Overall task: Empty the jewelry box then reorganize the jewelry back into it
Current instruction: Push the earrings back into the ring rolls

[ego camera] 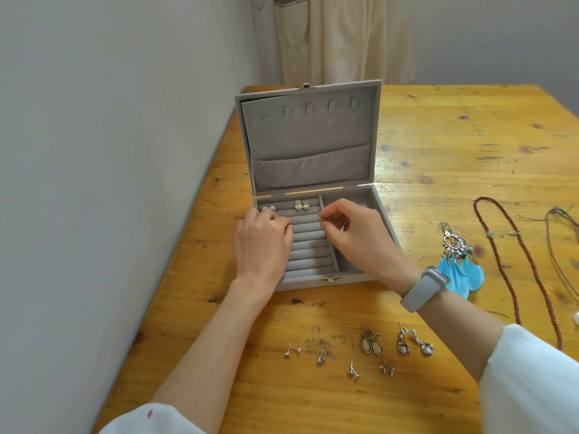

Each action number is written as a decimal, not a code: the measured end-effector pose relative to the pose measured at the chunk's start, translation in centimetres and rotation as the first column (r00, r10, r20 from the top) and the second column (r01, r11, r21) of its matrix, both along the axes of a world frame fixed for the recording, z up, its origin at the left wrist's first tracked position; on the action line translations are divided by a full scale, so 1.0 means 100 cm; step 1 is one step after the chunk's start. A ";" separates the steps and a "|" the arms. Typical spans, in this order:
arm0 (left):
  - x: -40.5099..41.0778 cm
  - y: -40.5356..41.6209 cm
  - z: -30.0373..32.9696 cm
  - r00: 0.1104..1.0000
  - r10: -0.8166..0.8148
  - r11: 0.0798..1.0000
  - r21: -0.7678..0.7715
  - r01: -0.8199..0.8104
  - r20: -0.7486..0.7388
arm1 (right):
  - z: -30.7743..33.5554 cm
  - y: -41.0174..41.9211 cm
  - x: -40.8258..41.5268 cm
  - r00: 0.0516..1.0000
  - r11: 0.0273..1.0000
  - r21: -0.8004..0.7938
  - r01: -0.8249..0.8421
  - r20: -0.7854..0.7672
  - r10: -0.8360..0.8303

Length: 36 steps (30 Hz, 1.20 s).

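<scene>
Mid-frame, the jewelry box sits open on the worktop; right hand pinches something tiny, left hand curls on the ring rolls; best seat the piece firmly between rolls

Wooden table, yellowish w/ dark knots, takes up most of the view. Grey wall runs along its left edge. Cream curtain hangs behind the far edge. Grey wristband near the table's mid-right.
</scene>
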<state>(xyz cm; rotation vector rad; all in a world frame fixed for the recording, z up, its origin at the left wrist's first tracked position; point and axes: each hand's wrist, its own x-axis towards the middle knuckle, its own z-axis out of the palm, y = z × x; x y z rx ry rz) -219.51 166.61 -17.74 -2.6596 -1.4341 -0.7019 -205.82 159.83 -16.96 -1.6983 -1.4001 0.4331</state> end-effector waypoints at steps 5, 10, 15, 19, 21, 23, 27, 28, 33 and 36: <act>-0.001 -0.001 0.000 0.999 0.001 0.999 0.035 0.000 -0.052 | -0.002 0.008 -0.001 1.000 1.000 0.009 0.019 0.021 -0.019; -0.010 -0.007 -0.005 0.996 -0.022 1.000 -0.011 0.022 -0.091 | -0.005 0.023 -0.008 0.993 1.000 -0.017 -0.014 0.118 0.016; -0.017 -0.009 -0.005 0.999 0.016 0.999 -0.028 -0.017 -0.037 | -0.009 0.035 -0.017 0.962 0.997 -0.050 -0.053 0.265 0.065; -0.019 -0.010 -0.010 1.000 0.016 1.000 -0.012 -0.016 0.002 | -0.010 0.037 -0.019 0.953 0.997 -0.067 -0.049 0.297 0.067; -0.019 -0.010 -0.011 1.000 0.018 1.000 -0.004 -0.018 0.012 | -0.011 0.038 -0.020 0.945 0.996 -0.074 -0.047 0.321 0.069; -0.019 -0.009 -0.011 1.000 0.019 1.000 -0.001 -0.018 0.009 | -0.012 0.039 -0.021 0.936 0.995 -0.088 -0.047 0.345 0.075; -0.019 -0.009 -0.011 0.999 0.024 1.000 -0.015 -0.023 0.024 | -0.012 0.040 -0.023 0.927 0.995 -0.094 -0.024 0.370 0.057; -0.019 -0.009 -0.010 0.999 0.020 1.000 -0.015 -0.019 0.029 | -0.012 0.040 -0.023 0.927 0.996 -0.093 -0.016 0.372 0.049; -0.020 -0.009 -0.010 1.000 0.000 1.000 -0.004 0.000 0.018 | -0.012 0.040 -0.023 0.928 0.995 -0.098 -0.007 0.369 0.043; -0.020 -0.008 -0.011 1.000 -0.001 1.000 0.001 0.001 0.011 | -0.011 0.036 -0.020 0.937 0.996 -0.080 -0.033 0.345 0.058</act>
